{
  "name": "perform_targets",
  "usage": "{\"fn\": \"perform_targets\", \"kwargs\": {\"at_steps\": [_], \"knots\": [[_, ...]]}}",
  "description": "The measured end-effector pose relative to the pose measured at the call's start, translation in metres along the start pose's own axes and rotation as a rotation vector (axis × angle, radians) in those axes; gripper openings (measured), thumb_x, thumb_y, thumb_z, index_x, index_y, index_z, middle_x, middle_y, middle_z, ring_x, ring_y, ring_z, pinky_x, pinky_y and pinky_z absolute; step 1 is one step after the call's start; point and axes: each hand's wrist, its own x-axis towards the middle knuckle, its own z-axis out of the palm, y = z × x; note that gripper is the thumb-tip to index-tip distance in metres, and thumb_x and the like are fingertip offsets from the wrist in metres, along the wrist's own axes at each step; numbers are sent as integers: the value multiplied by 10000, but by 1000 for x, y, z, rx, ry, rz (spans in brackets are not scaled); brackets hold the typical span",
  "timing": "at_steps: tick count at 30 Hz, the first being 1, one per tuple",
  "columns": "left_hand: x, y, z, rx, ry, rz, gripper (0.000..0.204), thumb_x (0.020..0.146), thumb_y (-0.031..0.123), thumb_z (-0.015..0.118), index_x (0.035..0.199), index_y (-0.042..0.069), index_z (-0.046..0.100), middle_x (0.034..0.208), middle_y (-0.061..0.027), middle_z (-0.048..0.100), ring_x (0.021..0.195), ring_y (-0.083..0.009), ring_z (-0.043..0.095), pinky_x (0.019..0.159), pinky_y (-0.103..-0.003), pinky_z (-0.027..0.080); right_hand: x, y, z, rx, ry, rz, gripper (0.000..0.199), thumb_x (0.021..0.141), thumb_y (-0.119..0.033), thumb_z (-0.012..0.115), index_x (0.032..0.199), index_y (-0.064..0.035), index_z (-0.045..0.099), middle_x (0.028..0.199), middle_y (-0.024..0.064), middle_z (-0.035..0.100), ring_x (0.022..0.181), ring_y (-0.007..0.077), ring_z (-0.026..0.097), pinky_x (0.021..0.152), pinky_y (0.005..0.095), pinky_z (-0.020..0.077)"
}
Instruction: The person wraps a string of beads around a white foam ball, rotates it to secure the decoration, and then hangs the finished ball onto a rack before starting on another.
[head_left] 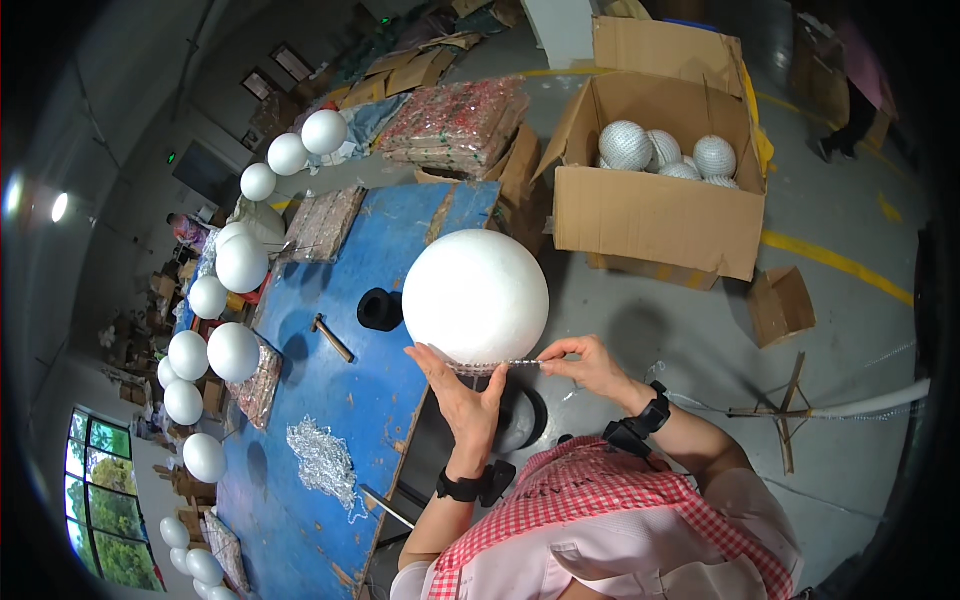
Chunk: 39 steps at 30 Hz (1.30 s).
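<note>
A large smooth white ball (476, 295) is in front of me, beside the blue table's edge. A thin silver strip of small shiny pieces (522, 363) runs along its lower side. My left hand (464, 405) is against the ball's underside, thumb and fingers spread around its lower left, the thumb by the strip. My right hand (592, 368) is closed, thumb and fingers pinching the strip's right end just off the ball. What supports the ball underneath is mostly hidden.
On the blue table (350, 400) lie a hammer (332, 338), a black hollow piece (378, 310) and a heap of silver strips (325, 462). Several white balls (233, 352) stand along its left side. A cardboard box (655, 210) at the right holds several silver-tiled balls (626, 146).
</note>
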Motion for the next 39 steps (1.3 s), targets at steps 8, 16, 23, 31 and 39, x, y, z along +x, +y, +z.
{"fn": "perform_targets", "kwargs": {"at_steps": [8, 16, 23, 31, 39], "knots": [[3, -5, -2, -84, -2, -77, 1136, 718, 227, 815, 1494, -9, 19, 1543, -287, 2, 1442, -407, 66, 1158, -455, 167, 3, 8, -12, -188, 51, -52, 130, 809, -114, 707, 876, -4, 690, 738, 33, 676, 697, 88, 599, 643, 253, 476], [3, -10, -5, -167, 24, -100, 1099, 746, 201, 791, 1504, 22, 16, 1539, -287, 53, 1437, -405, 111, 1153, -457, 181, 5, 6, -11, -432, 181, -75, 124, 782, -120, 721, 824, -21, 661, 692, 54, 647, 641, 143, 597, 618, 288, 470], [11, -15, -13, -649, 50, -374, 891, 882, 141, 658, 1510, 37, 35, 1545, -233, 121, 1402, -337, 251, 1130, -426, 238, 11, 17, -9, -480, 213, -125, 103, 798, -118, 693, 829, -29, 652, 685, 68, 643, 627, 151, 593, 599, 300, 464], [11, -33, -15, -535, -15, -260, 895, 912, 170, 615, 1509, 41, -40, 1520, -261, 196, 1389, -337, 279, 1118, -387, 259, 3, 10, -7, -44, 12, 62, 136, 900, -144, 583, 828, -32, 609, 716, 32, 651, 713, 95, 609, 632, 253, 448], [19, -49, -12, -603, -80, -307, 1126, 795, 282, 765, 1497, 17, -75, 1481, -308, 250, 1340, -356, 362, 1084, -379, 320, 3, -17, 1, 125, 13, 42, 97, 889, -92, 617, 861, -2, 640, 752, 48, 646, 701, 101, 594, 679, 236, 472]]}}
